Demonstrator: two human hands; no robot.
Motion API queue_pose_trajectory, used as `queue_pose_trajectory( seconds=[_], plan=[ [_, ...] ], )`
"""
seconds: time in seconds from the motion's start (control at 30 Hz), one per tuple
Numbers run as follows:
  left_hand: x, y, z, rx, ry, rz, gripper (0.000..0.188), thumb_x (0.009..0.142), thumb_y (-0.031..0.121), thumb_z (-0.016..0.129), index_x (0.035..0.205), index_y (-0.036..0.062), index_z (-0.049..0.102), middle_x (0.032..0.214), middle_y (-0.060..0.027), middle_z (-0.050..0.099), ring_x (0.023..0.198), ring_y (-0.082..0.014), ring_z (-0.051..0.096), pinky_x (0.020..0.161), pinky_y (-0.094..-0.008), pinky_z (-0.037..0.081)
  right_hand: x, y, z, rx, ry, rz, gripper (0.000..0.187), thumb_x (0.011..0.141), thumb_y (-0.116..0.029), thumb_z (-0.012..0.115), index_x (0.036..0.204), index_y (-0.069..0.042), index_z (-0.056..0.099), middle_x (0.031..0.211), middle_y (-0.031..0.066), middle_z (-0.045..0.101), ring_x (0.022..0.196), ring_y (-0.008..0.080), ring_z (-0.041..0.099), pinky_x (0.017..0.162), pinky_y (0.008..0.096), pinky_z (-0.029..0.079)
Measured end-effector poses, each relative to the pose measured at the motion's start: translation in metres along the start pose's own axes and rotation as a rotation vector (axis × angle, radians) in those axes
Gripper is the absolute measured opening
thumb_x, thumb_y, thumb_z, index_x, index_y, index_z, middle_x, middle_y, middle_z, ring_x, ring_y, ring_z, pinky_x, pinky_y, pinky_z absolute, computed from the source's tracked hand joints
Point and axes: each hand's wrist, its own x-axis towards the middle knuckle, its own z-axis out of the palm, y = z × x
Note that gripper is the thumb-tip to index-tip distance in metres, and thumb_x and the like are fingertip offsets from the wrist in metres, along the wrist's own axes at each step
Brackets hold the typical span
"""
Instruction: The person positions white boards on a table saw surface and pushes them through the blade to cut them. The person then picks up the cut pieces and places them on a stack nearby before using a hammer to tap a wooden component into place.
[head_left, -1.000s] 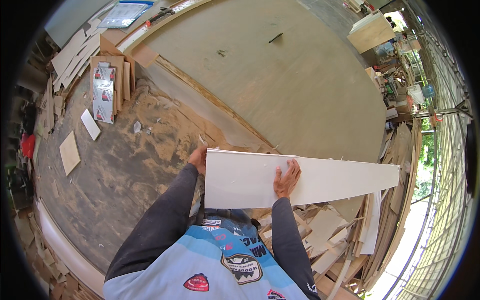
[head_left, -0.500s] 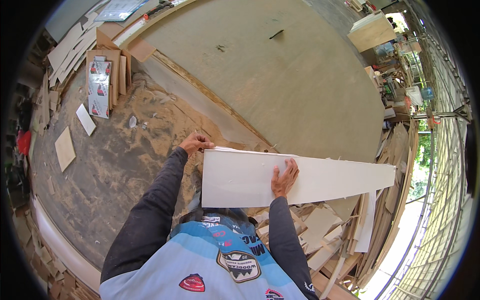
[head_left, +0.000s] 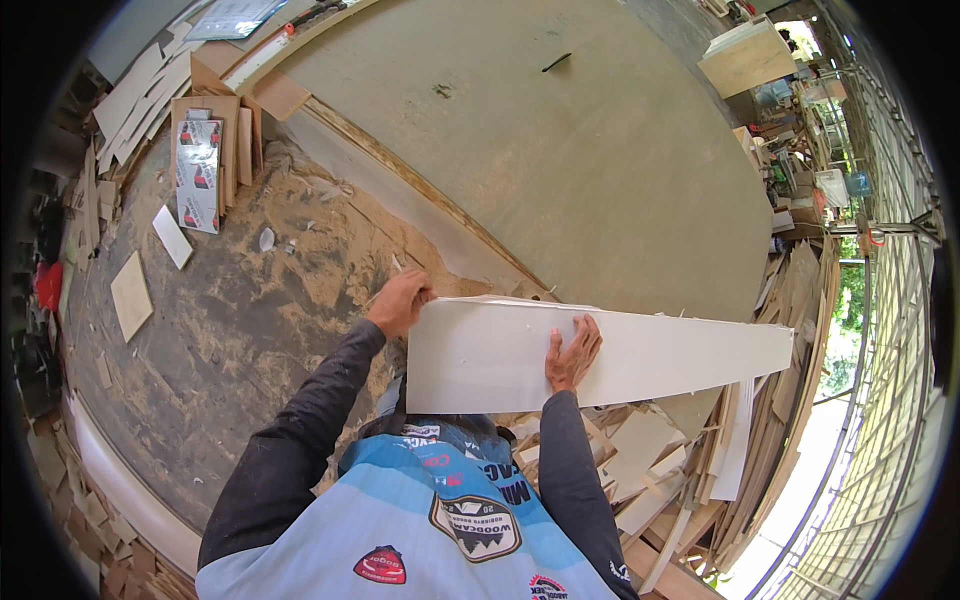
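Note:
A long white board (head_left: 480,350) lies in front of me, reaching from my waist toward the right. My left hand (head_left: 402,300) is closed at the board's far left corner, fingertips pinched at its edge. What they pinch is too small to make out; a thin white sliver (head_left: 397,264) shows just beyond the knuckles. Along the far edge near that hand, the white surface looks loose and uneven. My right hand (head_left: 574,355) lies on the board's face near its middle, fingers spread toward the far edge.
Beyond the board stretches a large grey-green panel (head_left: 560,170) with a wooden edge and a dark thin tool (head_left: 556,62) on it. Sawdust (head_left: 330,230) covers the floor at left. Wood offcuts (head_left: 640,450) pile up at right, and leaning panels (head_left: 200,175) stand at far left.
My left hand has turned and moved slightly right and nearer along the board's corner. My right hand keeps its place on the board, which has barely shifted.

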Motion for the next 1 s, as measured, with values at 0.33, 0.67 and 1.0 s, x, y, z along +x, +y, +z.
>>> queue_pose_trajectory(
  seconds=[0.33, 0.67, 1.0],
  plan=[
    [-0.056, 0.11, 0.118, -0.291, -0.207, -0.034, 0.019, 0.088, 0.016, 0.069, 0.082, 0.0016, 0.059, 0.077, -0.0183, 0.061, 0.077, -0.0377, 0.06, 0.07, -0.046, 0.047, 0.001, 0.01, -0.002, 0.189, -0.054, 0.053, 0.041, 0.09, -0.031, 0.057, 0.119, -0.002, 0.057, 0.137, 0.0162, 0.048, 0.128, 0.0353, 0.041, 0.111, 0.0464, 0.029],
    [-0.034, 0.24, 0.187, -1.019, -0.506, -0.302, 0.026, 0.096, 0.025, 0.066, 0.089, 0.0004, 0.063, 0.073, -0.0049, 0.059, 0.067, -0.0133, 0.05, 0.063, -0.0327, 0.044, -0.01, 0.058, -0.065, 1.603, -0.376, 0.596, 0.075, 0.097, -0.06, 0.039, 0.132, 0.005, 0.051, 0.134, 0.0218, 0.057, 0.132, 0.0296, 0.047, 0.114, 0.0427, 0.033],
    [-0.075, 0.146, 0.146, -0.398, -0.313, 0.149, 0.015, 0.082, 0.012, 0.066, 0.093, 0.003, 0.065, 0.088, -0.0154, 0.064, 0.082, -0.0358, 0.062, 0.076, -0.045, 0.049, -0.054, -0.03, -0.074, 0.177, -0.532, 0.218, 0.043, 0.087, -0.028, 0.072, 0.116, 0.001, 0.06, 0.096, 0.0208, 0.071, 0.085, 0.0367, 0.07, 0.078, 0.0442, 0.055]
  ],
)
